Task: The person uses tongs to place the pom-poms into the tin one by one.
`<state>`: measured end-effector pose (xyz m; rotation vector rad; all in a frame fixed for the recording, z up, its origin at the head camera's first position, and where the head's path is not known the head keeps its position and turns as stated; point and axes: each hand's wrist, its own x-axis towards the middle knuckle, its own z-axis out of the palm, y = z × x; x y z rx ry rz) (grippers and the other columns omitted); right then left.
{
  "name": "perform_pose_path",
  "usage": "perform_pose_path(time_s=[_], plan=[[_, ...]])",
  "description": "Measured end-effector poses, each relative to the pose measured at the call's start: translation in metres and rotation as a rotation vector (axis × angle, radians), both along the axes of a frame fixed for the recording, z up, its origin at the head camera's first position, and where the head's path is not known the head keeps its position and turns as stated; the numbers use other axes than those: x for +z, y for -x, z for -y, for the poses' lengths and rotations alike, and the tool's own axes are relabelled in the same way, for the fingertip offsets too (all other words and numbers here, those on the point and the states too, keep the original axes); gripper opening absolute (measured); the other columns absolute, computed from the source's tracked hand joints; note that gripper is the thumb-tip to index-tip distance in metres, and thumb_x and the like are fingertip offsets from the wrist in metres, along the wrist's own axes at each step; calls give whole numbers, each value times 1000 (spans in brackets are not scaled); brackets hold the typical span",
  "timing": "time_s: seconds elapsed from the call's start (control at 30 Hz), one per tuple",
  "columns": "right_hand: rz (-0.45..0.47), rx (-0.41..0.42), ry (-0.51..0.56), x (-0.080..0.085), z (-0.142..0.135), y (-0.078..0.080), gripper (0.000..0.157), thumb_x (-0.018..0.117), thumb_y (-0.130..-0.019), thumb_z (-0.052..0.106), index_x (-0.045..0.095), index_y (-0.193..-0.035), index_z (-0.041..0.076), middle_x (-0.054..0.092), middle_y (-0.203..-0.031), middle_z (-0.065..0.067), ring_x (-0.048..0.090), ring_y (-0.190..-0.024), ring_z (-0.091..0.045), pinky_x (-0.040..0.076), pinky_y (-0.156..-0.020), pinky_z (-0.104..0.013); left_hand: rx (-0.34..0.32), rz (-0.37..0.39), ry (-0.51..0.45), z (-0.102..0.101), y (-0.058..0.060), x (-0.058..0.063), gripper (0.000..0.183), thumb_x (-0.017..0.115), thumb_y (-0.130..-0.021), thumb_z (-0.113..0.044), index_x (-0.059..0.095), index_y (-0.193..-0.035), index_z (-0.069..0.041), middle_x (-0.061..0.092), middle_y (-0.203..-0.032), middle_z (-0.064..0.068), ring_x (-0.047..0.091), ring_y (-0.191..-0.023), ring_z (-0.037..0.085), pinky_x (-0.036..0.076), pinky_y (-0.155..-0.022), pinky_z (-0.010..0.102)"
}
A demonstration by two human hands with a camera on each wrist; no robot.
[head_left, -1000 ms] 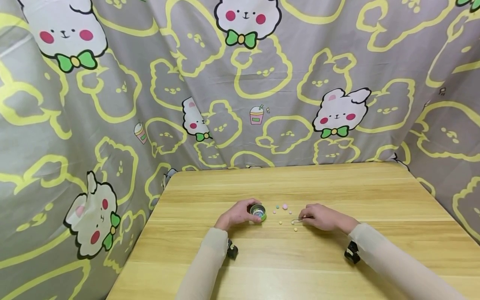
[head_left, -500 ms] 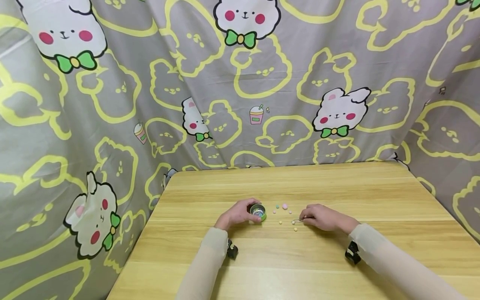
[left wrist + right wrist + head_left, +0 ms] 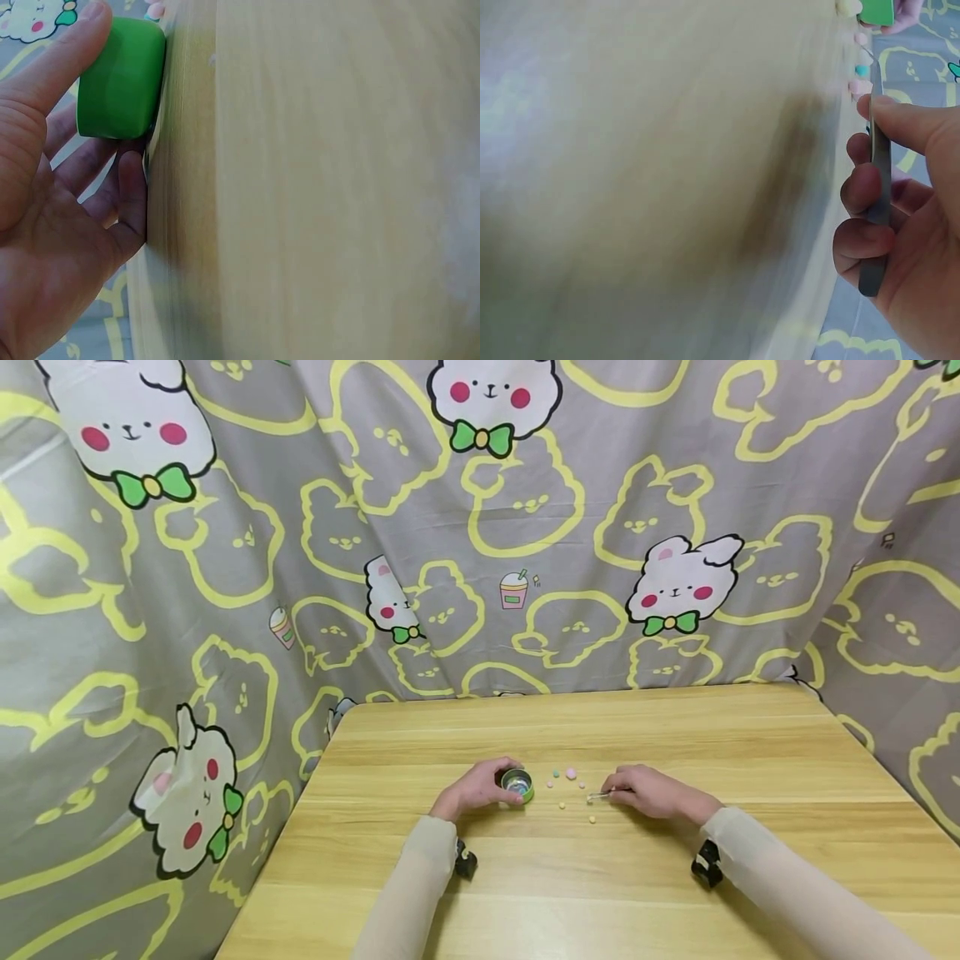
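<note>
My left hand holds a small round green tin by its side, thumb on one side and fingers on the other. The tin stands on the table with its open top up; some shiny and coloured bits show inside. My right hand grips metal tweezers, thumb on one side and curled fingers on the other. At the tweezers' tips is a small pale ball; whether it is pinched cannot be made out. Between the hands lie a larger pink ball, a teal ball and smaller pink and yellow balls.
The wooden table runs back to a grey curtain with yellow animal outlines, which also hangs at both sides. A yellow ball lies nearest to me. Black wrist cameras hang under both forearms.
My right hand and the tweezers have shifted slightly away from me, and the pale ball at their tips has moved with them. My left hand and the tin stay in place.
</note>
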<state>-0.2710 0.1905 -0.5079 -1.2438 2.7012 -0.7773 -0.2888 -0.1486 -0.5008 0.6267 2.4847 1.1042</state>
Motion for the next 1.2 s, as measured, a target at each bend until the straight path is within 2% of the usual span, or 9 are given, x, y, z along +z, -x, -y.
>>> perform_pose_path(time_s=[0.27, 0.47, 0.63, 0.87, 1.2], plan=[[43, -26, 31, 9, 2, -1, 16, 58, -94, 13, 69, -105, 11, 59, -92, 7, 54, -82, -7, 46, -72, -32, 3, 9, -17, 0, -1, -1, 51, 79, -78, -24, 57, -123, -17, 60, -110, -4, 55, -101, 12, 43, -89, 29], [76, -52, 41, 11, 5, 2, 17, 55, -96, 14, 69, -107, 14, 56, -90, 9, 51, -78, -7, 43, -68, -29, 6, 8, -30, 1, 1, -3, 50, 79, -78, -23, 58, -123, -17, 60, -110, -4, 55, -101, 12, 42, -89, 30], [55, -44, 61, 11, 9, 2, 17, 55, -96, 13, 69, -107, 13, 56, -89, 9, 51, -76, -6, 42, -66, -29, 4, 8, -27, 2, 1, -3, 50, 79, -78, -24, 58, -123, -17, 60, -109, -4, 55, -101, 12, 43, -89, 30], [85, -81, 59, 14, 17, 4, 18, 55, -97, 16, 68, -108, 16, 56, -89, 9, 50, -75, -7, 42, -67, -28, 3, 5, -17, 1, 1, -2, 51, 79, -79, -24, 57, -125, -17, 60, -110, -5, 55, -102, 13, 42, -89, 29], [34, -36, 91, 20, 30, 9, 18, 55, -96, 13, 69, -108, 11, 58, -90, 7, 49, -74, -7, 42, -66, -28, -4, 5, -20, 1, 1, -1, 54, 79, -79, -25, 56, -126, -15, 60, -110, -5, 55, -102, 12, 42, -89, 29]])
